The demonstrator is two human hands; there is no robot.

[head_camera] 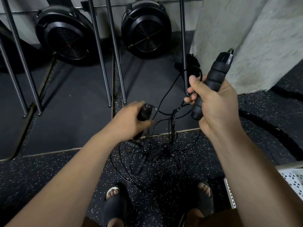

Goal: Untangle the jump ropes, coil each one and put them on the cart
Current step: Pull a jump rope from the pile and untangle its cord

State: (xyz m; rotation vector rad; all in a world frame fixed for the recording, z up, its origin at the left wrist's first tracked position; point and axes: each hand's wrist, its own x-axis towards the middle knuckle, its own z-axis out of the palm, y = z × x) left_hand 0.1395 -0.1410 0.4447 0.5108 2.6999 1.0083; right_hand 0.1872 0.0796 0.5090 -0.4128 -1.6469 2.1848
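Note:
My right hand point(214, 102) grips a black ribbed jump rope handle point(214, 76), held upright at chest height, with a loop of thin black cord also under the thumb. My left hand point(129, 120) grips a second black handle point(144, 112) lower and to the left. Thin black cords point(172, 118) hang twisted together between the two hands. They drop to a tangled pile on the speckled floor, where more black handles point(155, 154) lie among loose loops point(131, 174). A perforated white cart corner point(291, 182) shows at the right edge.
Two black fan units point(146, 30) stand at the back behind several slanted metal bars point(114, 51). A concrete pillar point(246, 38) rises at the right, with a thick black battle rope point(268, 128) on the floor beside it. My sandalled feet point(114, 202) stand just below the pile.

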